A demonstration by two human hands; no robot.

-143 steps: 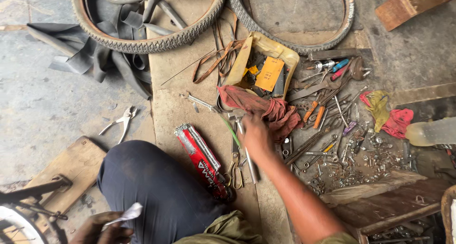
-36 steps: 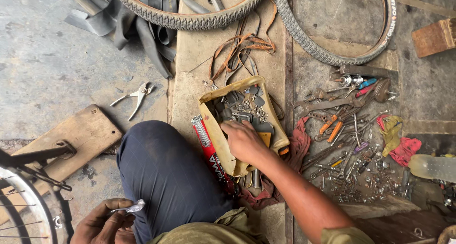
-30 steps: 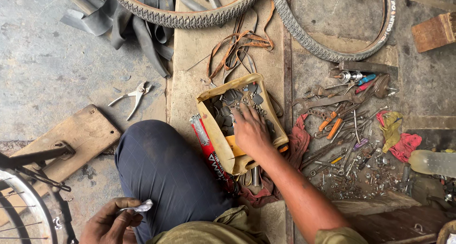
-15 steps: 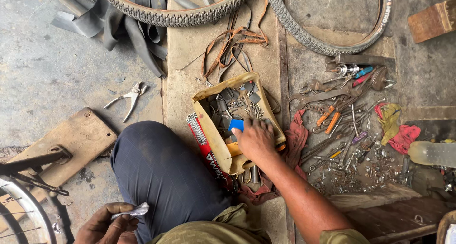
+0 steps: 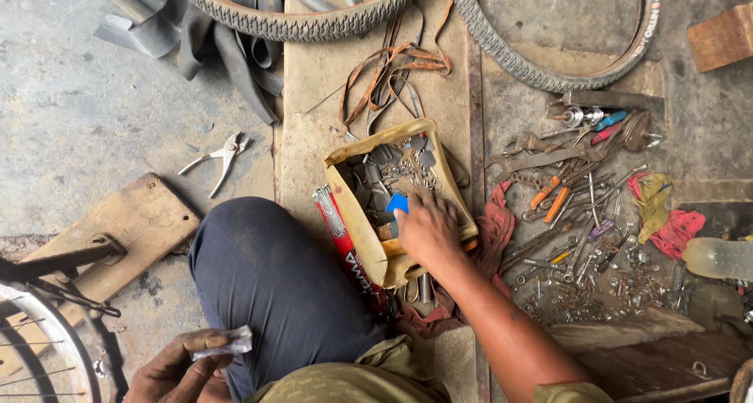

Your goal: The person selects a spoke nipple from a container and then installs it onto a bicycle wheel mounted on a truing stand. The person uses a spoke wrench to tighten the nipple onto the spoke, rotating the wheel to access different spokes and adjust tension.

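We have our right hand (image 5: 426,229) down in the yellow box (image 5: 396,203), fingers (image 5: 408,207) spread fairly wide and pressed among the small metal parts, with a blue piece (image 5: 397,204) just at the fingertips; nothing looks gripped yet, so we judge the search is under way and the wanted part is not picked out. Our left hand (image 5: 182,365) sits low by the knee (image 5: 267,269), fingers closed narrowly on a small silvery packet (image 5: 223,343), which stays well apart from the box. What is left, as we read it, is to close on one piece and lift it clear of the clutter. The box rests on a worn wooden plank (image 5: 314,97) laid on the floor (image 5: 86,113), with a red carton (image 5: 343,242) touching its side nearest the knee. Beyond the right fingertips lie orange straps (image 5: 392,65) and two tyres (image 5: 298,18); out past the back of that hand, a red rag (image 5: 494,222) and a wide scatter of tools (image 5: 580,207) with bolts and nuts. Pliers (image 5: 220,158) lie alone on the grey concrete, far off toward the left hand's side, near a wooden block (image 5: 125,226) and a wheel rim (image 5: 47,348). The place looks like a rough, dusty repair floor in daylight.
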